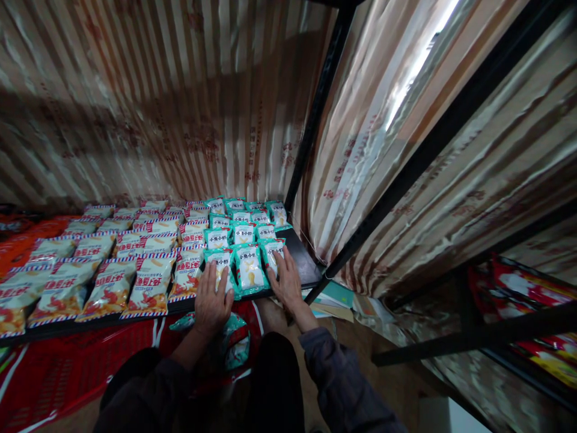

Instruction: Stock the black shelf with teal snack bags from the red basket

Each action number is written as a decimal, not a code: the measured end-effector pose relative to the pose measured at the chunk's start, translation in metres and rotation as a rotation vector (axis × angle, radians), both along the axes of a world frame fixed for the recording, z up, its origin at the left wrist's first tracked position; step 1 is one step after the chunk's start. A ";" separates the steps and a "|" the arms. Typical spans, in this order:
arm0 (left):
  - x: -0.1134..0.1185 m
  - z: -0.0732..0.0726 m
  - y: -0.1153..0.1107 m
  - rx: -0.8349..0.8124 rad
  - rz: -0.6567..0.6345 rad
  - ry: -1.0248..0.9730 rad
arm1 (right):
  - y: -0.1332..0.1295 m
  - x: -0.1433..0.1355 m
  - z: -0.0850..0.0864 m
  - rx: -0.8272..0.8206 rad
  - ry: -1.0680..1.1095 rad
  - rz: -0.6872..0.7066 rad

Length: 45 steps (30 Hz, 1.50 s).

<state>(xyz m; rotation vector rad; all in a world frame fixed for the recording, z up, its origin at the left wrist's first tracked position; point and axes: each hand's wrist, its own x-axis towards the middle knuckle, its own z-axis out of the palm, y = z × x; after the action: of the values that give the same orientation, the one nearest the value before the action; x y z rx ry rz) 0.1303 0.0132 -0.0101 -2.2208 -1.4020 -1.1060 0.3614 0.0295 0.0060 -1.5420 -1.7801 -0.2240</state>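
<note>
Rows of teal-edged snack bags (250,269) lie on the right part of a dark shelf (301,258). My left hand (213,300) rests with spread fingers on the front-left teal bag (220,260). On the front-right teal bag (271,248) lies my right hand (286,281), its fingers stretched out over the bag's right side. Between the hands, the middle front bag shows uncovered. Neither hand is wrapped round a bag.
Orange-and-white snack bags (148,282) fill the shelf to the left. Below are a red basket (85,367) and loose teal bags (237,346). Black posts (387,210) slant on the right, with red packets (532,282) beyond. Striped sheeting (180,108) hangs behind.
</note>
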 end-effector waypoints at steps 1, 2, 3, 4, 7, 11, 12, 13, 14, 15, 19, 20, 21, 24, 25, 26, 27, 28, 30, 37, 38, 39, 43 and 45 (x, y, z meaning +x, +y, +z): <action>0.000 0.000 0.000 -0.005 -0.001 -0.002 | 0.000 -0.001 -0.001 -0.006 -0.004 -0.012; 0.000 0.000 0.000 -0.010 -0.002 -0.001 | 0.000 -0.002 -0.002 -0.008 -0.007 -0.024; 0.000 0.001 0.000 -0.011 -0.002 0.000 | -0.001 -0.003 -0.003 -0.006 -0.010 -0.032; -0.001 0.001 0.000 -0.012 -0.003 0.001 | -0.001 -0.004 -0.004 -0.001 -0.011 -0.036; -0.001 0.003 0.000 -0.007 -0.005 -0.007 | -0.001 -0.005 -0.006 0.022 -0.016 -0.042; -0.001 0.002 0.000 -0.001 -0.002 -0.015 | -0.001 -0.005 -0.007 0.010 -0.013 -0.048; -0.001 0.002 0.000 -0.003 -0.001 -0.011 | -0.001 -0.004 -0.008 -0.002 -0.012 -0.045; -0.001 0.001 0.000 -0.007 0.000 -0.006 | 0.000 -0.004 -0.008 -0.011 -0.013 -0.041; -0.001 0.001 0.000 -0.013 0.001 -0.002 | 0.000 -0.003 -0.009 -0.014 -0.015 -0.036; -0.001 0.001 0.001 -0.020 0.001 -0.001 | 0.001 -0.003 -0.009 -0.012 -0.018 -0.031; -0.001 0.001 0.000 -0.021 0.002 -0.011 | 0.001 -0.001 -0.009 0.010 -0.034 -0.024; -0.002 0.001 -0.001 -0.014 0.001 -0.013 | 0.001 -0.001 -0.008 0.014 -0.042 -0.028; -0.002 0.001 -0.002 -0.006 -0.001 -0.013 | 0.000 -0.002 -0.008 0.021 -0.052 -0.034; -0.004 0.002 -0.005 0.006 -0.001 0.007 | -0.004 -0.003 -0.008 0.044 -0.091 -0.056; -0.004 0.002 -0.006 0.006 0.000 0.019 | -0.005 -0.003 -0.009 0.052 -0.101 -0.061; -0.005 0.002 -0.007 0.002 0.001 0.033 | -0.005 -0.003 -0.009 0.060 -0.108 -0.064; -0.005 0.003 -0.007 -0.006 0.003 0.047 | -0.005 -0.003 -0.010 0.067 -0.112 -0.064; -0.006 0.004 -0.007 -0.017 0.006 0.057 | -0.005 -0.003 -0.011 0.069 -0.114 -0.059; -0.007 0.005 -0.006 -0.047 0.013 0.069 | -0.003 -0.002 -0.013 0.067 -0.111 -0.043; -0.009 0.009 -0.006 -0.077 -0.015 0.053 | -0.004 -0.002 -0.013 0.053 -0.115 -0.050; -0.010 0.010 -0.007 -0.072 -0.020 0.048 | -0.006 -0.003 -0.012 0.054 -0.116 -0.064; -0.011 0.010 -0.008 -0.065 -0.022 0.043 | -0.008 -0.003 -0.012 0.056 -0.118 -0.075; -0.022 0.010 -0.017 -0.050 0.001 0.030 | -0.015 -0.008 -0.010 0.079 -0.124 -0.091; -0.030 0.010 -0.022 -0.040 0.036 0.030 | -0.021 -0.016 -0.006 0.099 -0.126 -0.084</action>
<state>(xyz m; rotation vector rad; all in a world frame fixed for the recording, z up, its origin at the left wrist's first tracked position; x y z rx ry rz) 0.1003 -0.0090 -0.0003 -2.2211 -1.4577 -1.0378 0.3453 0.0087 0.0000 -1.5631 -1.7739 -0.4523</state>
